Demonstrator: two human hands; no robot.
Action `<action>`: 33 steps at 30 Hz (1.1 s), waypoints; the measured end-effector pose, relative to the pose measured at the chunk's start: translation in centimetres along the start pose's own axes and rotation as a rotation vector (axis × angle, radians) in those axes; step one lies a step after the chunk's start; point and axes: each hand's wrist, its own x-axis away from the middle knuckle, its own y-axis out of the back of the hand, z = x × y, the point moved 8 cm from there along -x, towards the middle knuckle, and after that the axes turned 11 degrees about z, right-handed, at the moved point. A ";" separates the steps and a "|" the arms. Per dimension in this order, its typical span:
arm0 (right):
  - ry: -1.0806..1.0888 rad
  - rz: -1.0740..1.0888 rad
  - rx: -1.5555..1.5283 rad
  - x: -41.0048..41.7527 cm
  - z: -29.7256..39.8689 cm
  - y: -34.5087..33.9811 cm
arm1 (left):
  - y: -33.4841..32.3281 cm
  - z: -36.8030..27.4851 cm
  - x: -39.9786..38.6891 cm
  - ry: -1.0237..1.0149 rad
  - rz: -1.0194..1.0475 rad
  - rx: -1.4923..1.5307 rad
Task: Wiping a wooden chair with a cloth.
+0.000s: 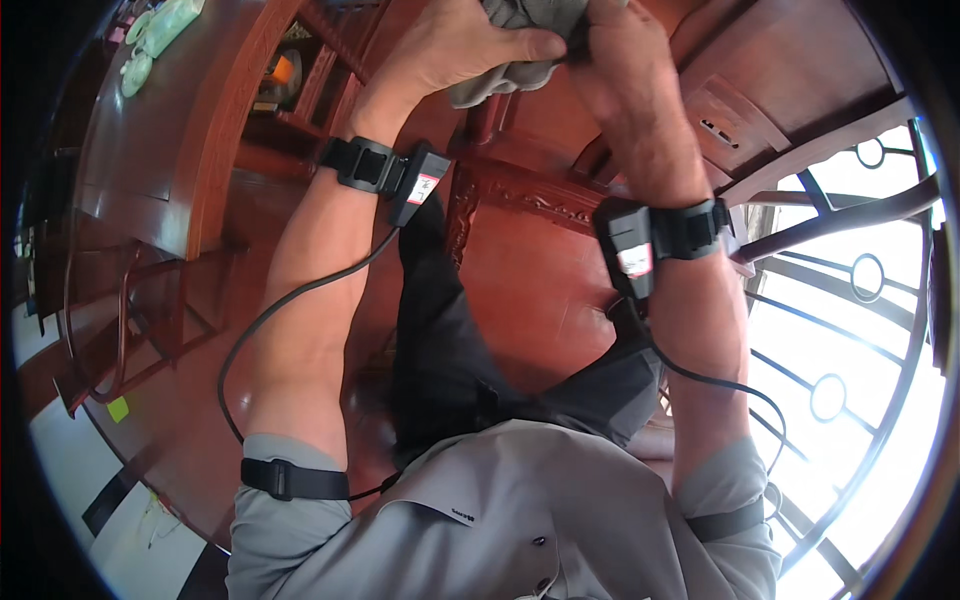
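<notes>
A crumpled grey cloth (pixel 499 84) is bunched between my two hands at the top edge of the view. My left hand (pixel 480 45) grips its left side, the thumb laid across it. On the cloth's right side is my right hand (pixel 611 41), closed around part of it; its fingertips are cut off by the picture's edge. Each wrist carries a black strap with a small cabled device. Below the hands stands a carved reddish-brown wooden seat or panel (pixel 540 277), with my dark trouser legs on either side of it.
A polished wooden table (pixel 142 142) with pale green ceramic-looking pieces (pixel 161 41) stands at the left. Behind it are wooden shelves holding an orange object (pixel 282 70). A wooden chair (pixel 124 322) is lower left. Metal window bars (pixel 840 322) run along the right.
</notes>
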 end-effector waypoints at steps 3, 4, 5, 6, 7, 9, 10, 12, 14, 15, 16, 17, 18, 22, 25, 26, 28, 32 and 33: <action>-0.014 0.180 0.272 1.4 2.4 -2.6 | -0.9 -1.1 0.9 0.136 0.123 -0.046; -0.017 0.178 0.282 2.1 3.8 -3.4 | -0.9 -1.5 0.5 -0.031 0.013 -0.422; 0.002 0.264 0.686 2.7 5.3 -5.0 | -1.6 -2.0 1.0 -0.200 -0.104 -0.796; 0.016 0.358 1.068 2.7 5.1 -6.1 | -1.7 -1.1 1.5 -0.183 -0.093 -0.851; 0.012 0.365 1.067 2.4 5.4 -6.0 | -1.7 -0.6 1.7 -0.131 -0.047 -0.813; 0.144 0.751 1.053 2.8 5.6 -8.4 | -1.1 -0.1 2.1 -0.066 0.009 -0.779; 0.108 0.685 0.962 2.6 6.1 -8.4 | -0.8 0.1 2.3 -0.044 0.028 -0.773; 0.307 0.388 1.140 3.3 7.7 -8.8 | -0.9 0.3 2.2 -0.038 0.037 -0.749; 0.549 0.139 1.393 3.7 10.4 -9.6 | -1.1 0.3 2.0 -0.047 0.031 -0.694; 0.325 0.328 1.298 1.2 11.3 -9.1 | -1.2 0.6 2.2 -0.048 0.026 -0.655; 0.094 0.501 1.198 -0.7 10.6 -8.5 | -1.7 1.1 2.5 -0.058 0.016 -0.597; 0.085 0.490 1.212 -2.5 8.8 -7.4 | -2.1 1.6 2.7 -0.076 0.003 -0.523; 0.378 0.247 1.132 -4.6 6.6 -7.0 | -0.5 2.7 5.3 -0.036 -0.013 -0.482; 0.400 0.113 0.882 -6.9 5.1 -4.9 | -1.6 6.7 9.9 -0.059 -0.231 0.242; 0.340 0.233 0.612 -7.9 3.2 -4.9 | -3.9 14.0 16.9 0.334 -0.410 1.140; 0.365 0.155 0.612 -8.0 3.5 -4.5 | -4.1 15.6 18.8 0.333 -0.423 1.131; 0.404 0.004 0.598 -7.3 3.4 -5.2 | -2.2 17.4 22.6 0.624 -0.351 0.130; 0.472 -0.067 0.576 -4.9 2.8 -6.2 | -3.0 20.7 26.9 0.912 -0.272 -0.039; 0.446 -0.092 0.587 -5.3 2.0 -5.9 | -3.5 20.9 27.6 0.919 -0.194 -0.037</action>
